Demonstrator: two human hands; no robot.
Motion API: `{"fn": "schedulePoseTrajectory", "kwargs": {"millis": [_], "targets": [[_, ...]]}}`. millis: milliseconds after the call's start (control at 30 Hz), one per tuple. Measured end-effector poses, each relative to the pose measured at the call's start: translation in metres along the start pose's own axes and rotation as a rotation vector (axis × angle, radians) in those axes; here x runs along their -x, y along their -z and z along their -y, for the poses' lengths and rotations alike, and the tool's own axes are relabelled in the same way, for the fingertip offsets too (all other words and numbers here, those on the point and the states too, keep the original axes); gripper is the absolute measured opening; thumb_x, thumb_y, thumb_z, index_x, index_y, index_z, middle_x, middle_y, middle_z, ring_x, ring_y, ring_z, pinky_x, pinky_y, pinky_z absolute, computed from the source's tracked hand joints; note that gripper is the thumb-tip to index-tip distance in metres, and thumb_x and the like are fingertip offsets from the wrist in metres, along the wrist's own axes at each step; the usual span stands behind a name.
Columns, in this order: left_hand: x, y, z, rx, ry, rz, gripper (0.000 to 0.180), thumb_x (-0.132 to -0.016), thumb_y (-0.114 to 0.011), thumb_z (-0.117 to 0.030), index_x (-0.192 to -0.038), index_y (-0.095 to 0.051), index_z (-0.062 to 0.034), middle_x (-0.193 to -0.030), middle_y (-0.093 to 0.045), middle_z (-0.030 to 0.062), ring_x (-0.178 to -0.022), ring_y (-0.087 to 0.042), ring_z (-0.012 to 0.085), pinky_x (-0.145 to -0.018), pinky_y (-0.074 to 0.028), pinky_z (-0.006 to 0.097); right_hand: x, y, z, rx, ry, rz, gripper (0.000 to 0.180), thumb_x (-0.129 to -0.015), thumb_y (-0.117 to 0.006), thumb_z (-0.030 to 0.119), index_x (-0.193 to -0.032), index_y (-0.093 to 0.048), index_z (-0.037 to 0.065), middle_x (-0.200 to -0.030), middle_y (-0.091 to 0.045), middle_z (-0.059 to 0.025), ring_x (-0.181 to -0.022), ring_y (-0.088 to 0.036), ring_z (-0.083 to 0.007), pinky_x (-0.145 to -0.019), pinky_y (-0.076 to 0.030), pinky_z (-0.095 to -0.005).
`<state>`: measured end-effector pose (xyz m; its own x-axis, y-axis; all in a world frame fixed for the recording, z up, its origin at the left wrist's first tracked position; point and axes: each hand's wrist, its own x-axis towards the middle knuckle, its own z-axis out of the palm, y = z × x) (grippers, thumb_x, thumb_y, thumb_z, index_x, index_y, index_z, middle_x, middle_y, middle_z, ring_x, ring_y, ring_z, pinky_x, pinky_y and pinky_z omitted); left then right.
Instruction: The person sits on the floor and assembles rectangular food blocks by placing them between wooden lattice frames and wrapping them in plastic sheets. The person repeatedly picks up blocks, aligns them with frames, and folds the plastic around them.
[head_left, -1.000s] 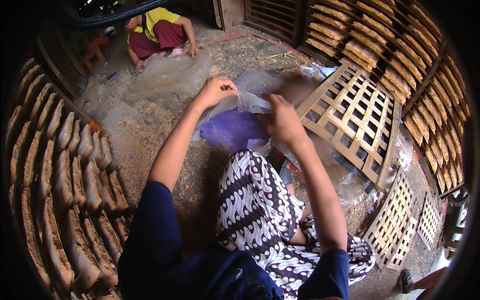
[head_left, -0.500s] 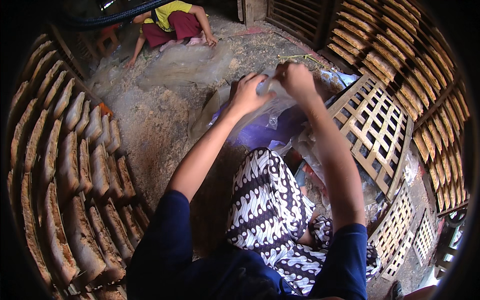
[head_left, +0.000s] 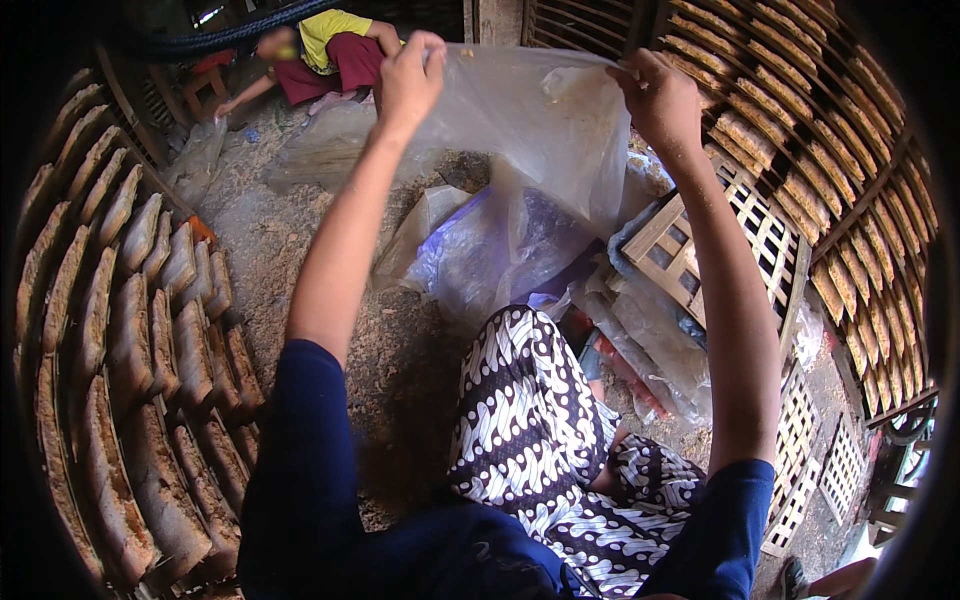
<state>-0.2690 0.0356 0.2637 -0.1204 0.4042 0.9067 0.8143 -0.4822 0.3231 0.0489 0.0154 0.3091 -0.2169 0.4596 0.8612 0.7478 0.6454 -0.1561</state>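
Observation:
A clear plastic sheet (head_left: 520,120) hangs stretched between my raised hands, with crumbs clinging to it. My left hand (head_left: 408,88) pinches its upper left corner, fingers closed. At the upper right corner my right hand (head_left: 662,108) is closed on the edge in the same way. The sheet's lower part droops onto a crumpled heap of purple and clear plastic (head_left: 490,255) on the floor, just beyond my knee.
Racks of brown slabs stand along the left (head_left: 130,340) and right (head_left: 790,120). A woven lattice panel (head_left: 735,230) leans at the right, beside folded plastic sheets (head_left: 650,340). A crouching person (head_left: 335,45) in yellow handles plastic at the far left. Crumbs cover the floor (head_left: 270,240).
My hands have moved apart and upward, spreading the bunched clear sheet wide. The crouching person has shifted left and now reaches toward plastic there.

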Motion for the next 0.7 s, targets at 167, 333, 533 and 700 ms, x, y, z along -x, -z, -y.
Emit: {"fn": "schedulePoseTrajectory", "kwargs": {"millis": [167, 333, 533, 700], "targets": [[-0.054, 0.038, -0.030, -0.015, -0.373, 0.141, 0.025, -0.090, -0.067, -0.027, -0.107, -0.062, -0.0097, -0.084, -0.070, 0.0110, -0.084, -0.071, 0.0243, -0.071, -0.053, 0.034, -0.018, 0.013, -0.013, 0.086, -0.171, 0.000, 0.023, -0.086, -0.069, 0.031, -0.093, -0.063, 0.010, -0.076, -0.067, -0.0176, -0.079, -0.065, -0.0403, -0.069, -0.052, -0.0471], [-0.071, 0.068, -0.024, -0.164, -0.359, 0.500, 0.028, -0.083, -0.074, -0.032, -0.099, -0.071, -0.0101, -0.085, -0.070, 0.0069, -0.078, -0.067, 0.0197, -0.074, -0.051, 0.031, -0.019, 0.025, -0.027, -0.375, -0.349, 0.104, 0.017, -0.088, -0.067, 0.018, -0.092, -0.065, 0.001, -0.083, -0.072, -0.0115, -0.074, -0.071, -0.0202, -0.065, -0.055, -0.0349], [-0.106, 0.084, -0.056, -0.234, -0.164, 0.061, 0.018, -0.082, -0.069, -0.024, -0.089, -0.074, -0.0083, -0.087, -0.065, 0.0163, -0.090, -0.065, 0.0319, -0.080, -0.050, 0.041, -0.040, 0.019, -0.041, -0.211, -0.053, -0.244, 0.015, -0.092, -0.064, 0.012, -0.100, -0.064, -0.001, -0.105, -0.071, -0.0106, -0.093, -0.068, -0.0122, -0.074, -0.056, -0.0259], [-0.154, 0.106, -0.032, -0.379, -0.309, -0.200, 0.017, -0.082, -0.070, -0.025, -0.088, -0.074, -0.0096, -0.089, -0.066, 0.0154, -0.087, -0.065, 0.0326, -0.079, -0.051, 0.041, -0.061, 0.040, 0.009, -0.485, -0.176, -0.174, 0.015, -0.090, -0.068, 0.014, -0.089, -0.059, 0.003, -0.080, -0.062, -0.0036, -0.069, -0.055, -0.0101, -0.064, -0.047, -0.0260]]}}
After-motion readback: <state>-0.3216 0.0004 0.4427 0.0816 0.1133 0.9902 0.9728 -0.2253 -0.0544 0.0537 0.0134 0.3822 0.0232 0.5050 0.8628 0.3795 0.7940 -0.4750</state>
